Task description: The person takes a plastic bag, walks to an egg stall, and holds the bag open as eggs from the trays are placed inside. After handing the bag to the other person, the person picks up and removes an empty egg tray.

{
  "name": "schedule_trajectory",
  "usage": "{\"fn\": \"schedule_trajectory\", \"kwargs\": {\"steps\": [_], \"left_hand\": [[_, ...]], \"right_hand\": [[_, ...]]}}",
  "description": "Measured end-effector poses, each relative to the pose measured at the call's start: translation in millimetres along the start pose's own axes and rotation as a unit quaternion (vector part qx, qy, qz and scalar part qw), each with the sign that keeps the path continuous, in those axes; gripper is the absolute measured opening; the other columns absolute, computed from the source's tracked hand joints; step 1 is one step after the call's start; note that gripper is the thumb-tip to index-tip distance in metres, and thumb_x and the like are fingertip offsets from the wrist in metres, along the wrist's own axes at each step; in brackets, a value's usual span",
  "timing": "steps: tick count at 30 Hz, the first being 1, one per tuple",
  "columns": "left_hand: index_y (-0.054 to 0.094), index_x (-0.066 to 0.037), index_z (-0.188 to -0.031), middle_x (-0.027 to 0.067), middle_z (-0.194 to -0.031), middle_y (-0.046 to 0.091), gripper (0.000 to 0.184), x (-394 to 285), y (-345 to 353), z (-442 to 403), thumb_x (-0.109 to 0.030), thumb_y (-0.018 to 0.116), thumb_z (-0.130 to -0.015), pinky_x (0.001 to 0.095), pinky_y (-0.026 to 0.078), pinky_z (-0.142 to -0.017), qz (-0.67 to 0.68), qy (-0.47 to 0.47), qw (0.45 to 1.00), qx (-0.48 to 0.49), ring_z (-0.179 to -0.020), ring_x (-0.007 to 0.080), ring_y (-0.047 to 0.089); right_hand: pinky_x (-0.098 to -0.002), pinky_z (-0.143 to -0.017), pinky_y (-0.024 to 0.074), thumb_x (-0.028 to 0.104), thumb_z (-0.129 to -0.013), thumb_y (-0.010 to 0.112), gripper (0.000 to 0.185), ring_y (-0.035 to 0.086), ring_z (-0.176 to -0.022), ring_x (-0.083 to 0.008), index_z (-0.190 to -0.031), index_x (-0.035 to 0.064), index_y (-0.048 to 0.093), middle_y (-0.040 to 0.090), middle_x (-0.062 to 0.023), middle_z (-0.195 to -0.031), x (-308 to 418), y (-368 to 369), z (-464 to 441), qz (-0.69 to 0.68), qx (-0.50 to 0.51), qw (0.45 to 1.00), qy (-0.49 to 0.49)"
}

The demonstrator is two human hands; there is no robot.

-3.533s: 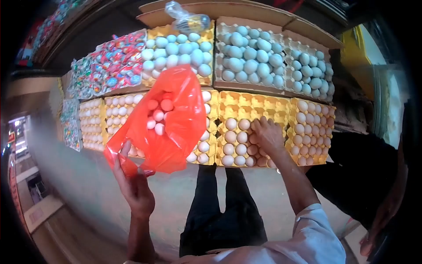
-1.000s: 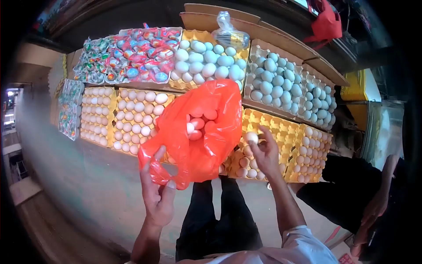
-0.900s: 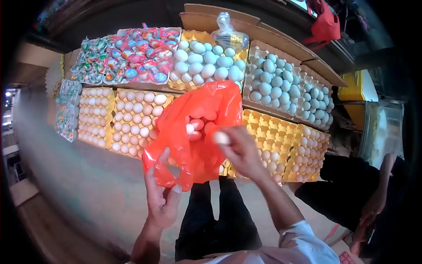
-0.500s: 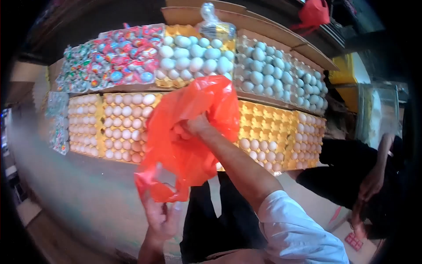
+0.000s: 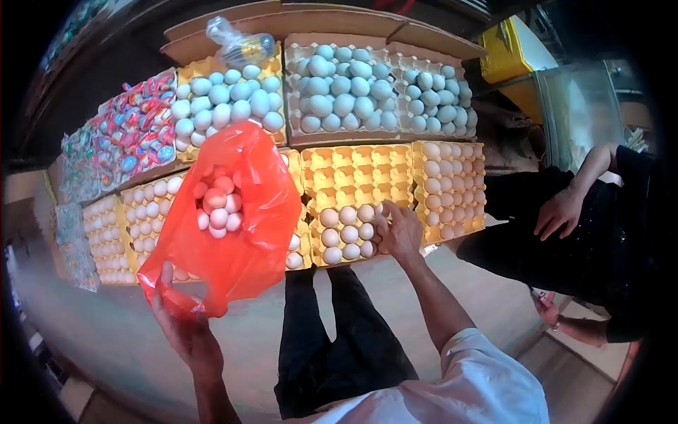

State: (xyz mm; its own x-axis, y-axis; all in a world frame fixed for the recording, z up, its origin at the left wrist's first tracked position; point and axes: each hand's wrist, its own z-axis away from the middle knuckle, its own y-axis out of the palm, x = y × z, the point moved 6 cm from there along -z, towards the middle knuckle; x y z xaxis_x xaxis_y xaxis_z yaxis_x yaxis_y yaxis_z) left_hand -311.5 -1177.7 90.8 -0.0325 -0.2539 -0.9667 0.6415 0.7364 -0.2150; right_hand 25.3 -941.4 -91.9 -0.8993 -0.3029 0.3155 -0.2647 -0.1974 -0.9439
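Observation:
My left hand (image 5: 185, 325) is closed on the lower edge of a red plastic bag (image 5: 261, 191). The bag's mouth gapes toward me, and several pale brown eggs (image 5: 218, 202) lie inside it. To the right, my right hand (image 5: 401, 233) reaches down into a yellow egg tray (image 5: 357, 166), its fingers curled round an egg at the right side; the hand partly covers the eggs there. Rows of brown eggs (image 5: 348, 233) fill the near half of this tray, while bare cups show in its far half.
Behind are trays of bluish eggs (image 5: 342, 88) and a clear plastic bag (image 5: 240, 44). Brightly wrapped eggs (image 5: 141, 120) sit at the left. More brown eggs (image 5: 452, 187) stand at the right, near a person in dark clothes (image 5: 586, 247) whose hand (image 5: 561, 212) hangs close by.
My right hand has come out of the red bag and moved right to the eggs in the yellow tray. My left hand, holding the bag, has shifted left; the eggs inside now show.

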Motion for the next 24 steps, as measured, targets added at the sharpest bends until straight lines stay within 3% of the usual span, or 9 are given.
{"fn": "schedule_trajectory", "kwargs": {"steps": [6,9,11,17,19,21,22,23,24], "left_hand": [[0.023,-0.003,-0.151,0.0163,-0.159,0.029,0.07,-18,27,3,-0.019,0.06,-0.094,0.0418,0.041,-0.109,0.039,0.017,0.999,0.001,-0.142,0.0253,0.036],[0.022,-0.003,-0.152,0.0169,-0.159,0.029,0.069,-19,36,4,-0.013,0.058,-0.094,0.0414,0.04,-0.11,0.029,-0.004,0.999,-0.015,-0.141,0.0251,0.037],[0.023,-0.003,-0.152,0.0167,-0.159,0.029,0.069,-19,42,5,-0.012,0.057,-0.094,0.0405,0.04,-0.109,0.026,0.001,1.0,-0.015,-0.141,0.025,0.037],[0.025,-0.004,-0.152,0.016,-0.158,0.031,0.067,-19,51,5,-0.01,0.058,-0.094,0.0379,0.043,-0.106,0.014,0.014,1.0,-0.015,-0.14,0.0244,0.038],[0.026,-0.004,-0.152,0.0159,-0.158,0.032,0.067,-19,48,7,-0.01,0.058,-0.094,0.0374,0.044,-0.105,0.016,0.02,0.999,-0.022,-0.14,0.0239,0.038],[0.026,-0.004,-0.152,0.0161,-0.157,0.033,0.067,-17,46,9,-0.011,0.058,-0.095,0.0371,0.046,-0.103,0.012,0.005,0.999,-0.033,-0.137,0.023,0.041],[0.026,-0.004,-0.152,0.0161,-0.157,0.033,0.067,-18,45,10,-0.011,0.058,-0.095,0.0371,0.046,-0.103,0.01,0.004,0.999,-0.038,-0.137,0.023,0.041],[0.026,-0.003,-0.151,0.0171,-0.157,0.032,0.066,-20,46,10,-0.012,0.058,-0.094,0.0378,0.047,-0.102,0.012,0.0,0.999,-0.045,-0.137,0.0251,0.041],[0.026,-0.002,-0.15,0.0182,-0.156,0.032,0.066,-20,46,10,-0.012,0.059,-0.093,0.0385,0.049,-0.101,0.014,-0.004,0.999,-0.052,-0.137,0.0272,0.041]], "right_hand": [[-0.0471,-0.077,0.0434,0.025,-0.083,0.072,0.023,0.062,-0.088,-0.0321,-0.1,0.0131,0.063,0.065,-0.0071,-0.084,-30,11,-11,-0.095,0.063,0.993,0.034],[-0.046,-0.078,0.0419,0.025,-0.082,0.073,0.024,0.062,-0.088,-0.0313,-0.1,0.0131,0.063,0.064,-0.0071,-0.088,-29,6,-3,-0.089,0.105,0.99,-0.011],[-0.0458,-0.079,0.0404,0.024,-0.082,0.074,0.023,0.062,-0.089,-0.0303,-0.098,0.0119,0.061,0.064,-0.0077,-0.091,-19,-5,-2,-0.069,0.026,0.996,-0.048],[-0.0493,-0.08,0.0394,0.026,-0.083,0.072,0.024,0.062,-0.092,-0.0307,-0.1,0.0121,0.062,0.062,-0.0088,-0.091,-23,14,-15,-0.03,0.078,0.996,0.027],[-0.0448,-0.076,0.0439,0.023,-0.084,0.071,0.026,0.063,-0.085,-0.0277,-0.106,0.0112,0.063,0.063,-0.0108,-0.091,-28,11,-15,-0.012,0.072,0.997,-0.001],[-0.0383,-0.068,0.0488,0.026,-0.089,0.067,0.029,0.063,-0.076,-0.0219,-0.111,0.0091,0.063,0.064,-0.0087,-0.092,-45,9,-11,-0.289,0.051,0.955,0.052],[-0.0383,-0.068,0.0488,0.026,-0.089,0.067,0.029,0.063,-0.076,-0.0219,-0.111,0.0091,0.063,0.064,-0.0087,-0.092,-50,5,-12,-0.29,0.055,0.954,0.049],[-0.0357,-0.066,0.0495,0.026,-0.089,0.067,0.027,0.062,-0.075,-0.0199,-0.109,0.0083,0.063,0.063,-0.0072,-0.091,-61,5,-10,-0.473,0.085,0.866,0.139],[-0.0331,-0.063,0.0502,0.026,-0.09,0.068,0.025,0.061,-0.074,-0.0178,-0.106,0.0075,0.064,0.063,-0.0057,-0.09,-66,2,-8,-0.63,0.111,0.735,0.225]]}}
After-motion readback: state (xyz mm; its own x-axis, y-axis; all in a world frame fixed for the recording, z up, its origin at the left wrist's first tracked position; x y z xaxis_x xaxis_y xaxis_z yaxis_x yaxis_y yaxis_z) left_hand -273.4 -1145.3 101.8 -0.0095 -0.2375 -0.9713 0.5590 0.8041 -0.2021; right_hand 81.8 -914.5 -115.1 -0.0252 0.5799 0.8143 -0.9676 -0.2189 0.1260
